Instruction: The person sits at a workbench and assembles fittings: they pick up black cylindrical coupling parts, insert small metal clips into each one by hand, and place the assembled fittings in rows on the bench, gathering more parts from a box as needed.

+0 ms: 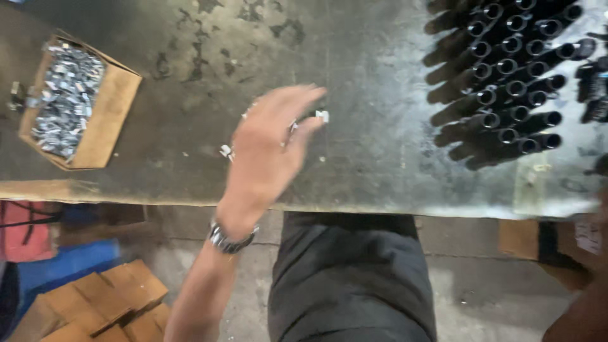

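My left hand (pixel 269 149) reaches over the worn metal table (pixel 354 76), blurred by motion, with a metal watch on the wrist. Small silvery metal pieces (pixel 322 116) lie under and beside its fingers; whether it grips any I cannot tell. A cardboard box (pixel 111 117) full of small silvery metal clips (pixel 66 95) sits at the table's left. A stack of black tubes (pixel 506 82) lies at the right. My right forearm shows only at the lower right corner (pixel 579 316); the hand itself is out of view.
The table's front edge (pixel 380 202) runs across the middle of the view. Below it are my dark trousers (pixel 351 278), stacked cardboard boxes (pixel 95 304) on the floor at left, and another cardboard box (pixel 538 244) at right.
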The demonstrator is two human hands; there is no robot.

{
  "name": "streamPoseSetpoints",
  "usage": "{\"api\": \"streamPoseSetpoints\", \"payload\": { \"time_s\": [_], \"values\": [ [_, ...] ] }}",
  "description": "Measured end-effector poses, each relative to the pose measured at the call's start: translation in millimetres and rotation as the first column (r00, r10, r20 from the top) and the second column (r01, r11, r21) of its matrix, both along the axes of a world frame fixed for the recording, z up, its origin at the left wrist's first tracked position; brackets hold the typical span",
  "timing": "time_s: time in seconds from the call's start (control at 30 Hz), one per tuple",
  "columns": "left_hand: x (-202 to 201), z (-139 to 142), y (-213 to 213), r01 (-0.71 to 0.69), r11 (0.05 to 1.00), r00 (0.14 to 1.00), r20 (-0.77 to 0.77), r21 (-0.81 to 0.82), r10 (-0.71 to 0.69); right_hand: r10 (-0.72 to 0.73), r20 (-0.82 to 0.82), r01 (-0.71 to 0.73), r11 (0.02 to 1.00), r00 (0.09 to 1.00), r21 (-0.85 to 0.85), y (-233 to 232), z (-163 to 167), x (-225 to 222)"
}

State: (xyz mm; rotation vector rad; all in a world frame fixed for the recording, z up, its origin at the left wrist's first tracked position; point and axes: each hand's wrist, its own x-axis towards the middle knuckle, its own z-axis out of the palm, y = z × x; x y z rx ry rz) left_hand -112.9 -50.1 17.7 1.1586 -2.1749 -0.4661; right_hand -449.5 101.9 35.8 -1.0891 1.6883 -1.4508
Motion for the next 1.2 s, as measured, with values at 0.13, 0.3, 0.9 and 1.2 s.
{"api": "streamPoseSetpoints", "payload": {
  "time_s": [0.13,0.3,0.9,1.2],
  "values": [
    [9,-10,-4,-0.118,0.991,0.99,0.064,-0.069,0.122,0.265,0.535,-0.306,0.952,0.802,-0.014,24,-28,83],
    [-37,-36,-13,-0.039,0.99,0.947,0.31,-0.137,0.08,0.329,0.176,-0.353,0.927,0.928,0.129,18,-52,137],
    [9,-11,102,0.002,0.785,0.83,-0.439,0.619,0.345,0.341,0.246,-0.343,0.939,0.907,-0.036,-6,-65,156],
    [15,-23,106,0.132,0.717,0.799,-0.501,0.685,0.331,0.269,0.169,-0.302,0.93,0.948,0.209,18,-91,139]
  ]
}}
